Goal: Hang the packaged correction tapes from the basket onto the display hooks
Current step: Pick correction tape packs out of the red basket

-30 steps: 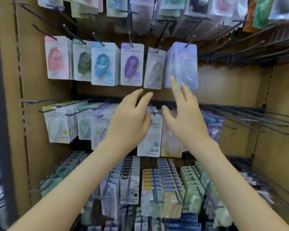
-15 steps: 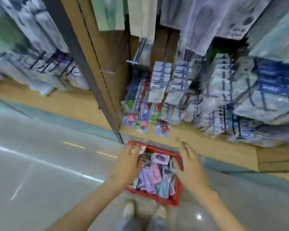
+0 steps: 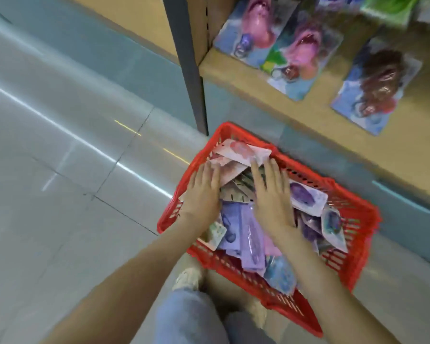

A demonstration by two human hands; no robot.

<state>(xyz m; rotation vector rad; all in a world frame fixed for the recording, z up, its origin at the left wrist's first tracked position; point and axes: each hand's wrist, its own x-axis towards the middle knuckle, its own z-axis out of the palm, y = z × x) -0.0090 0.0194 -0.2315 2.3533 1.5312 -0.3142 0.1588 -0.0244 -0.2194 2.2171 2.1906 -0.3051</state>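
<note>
A: Reaching into the red basket [image 3: 355, 247] with both hands, palms down. Left hand [image 3: 204, 192] flat against the near edge of a pink pack [image 3: 238, 152], right hand [image 3: 271, 194] spread over the middle of the heap. Fingers straight on both, nothing pinched or gripped yet.

B: Correction tapes [image 3: 305, 197] piled loose inside, overlapping at every angle. Basket down on the floor [image 3: 60, 194], right against the shelf base. Risks from here?

A: Probably scooping up several at once: slick, stacked packs, easy to lift two and drop one. Could also catch a card corner in the lattice wall and crease the hang hole. Heavy blur as well, so likely moving fast, hard to single one out cleanly.

B: And compared with half a second ago?

A: Much closer to the basket. Hands then at the rim, one each side; now down on the packs themselves. A second ago, up at the hooks and empty. No hooks in sight now, only the lowest hanging packs [image 3: 301, 53] at top right.
</note>
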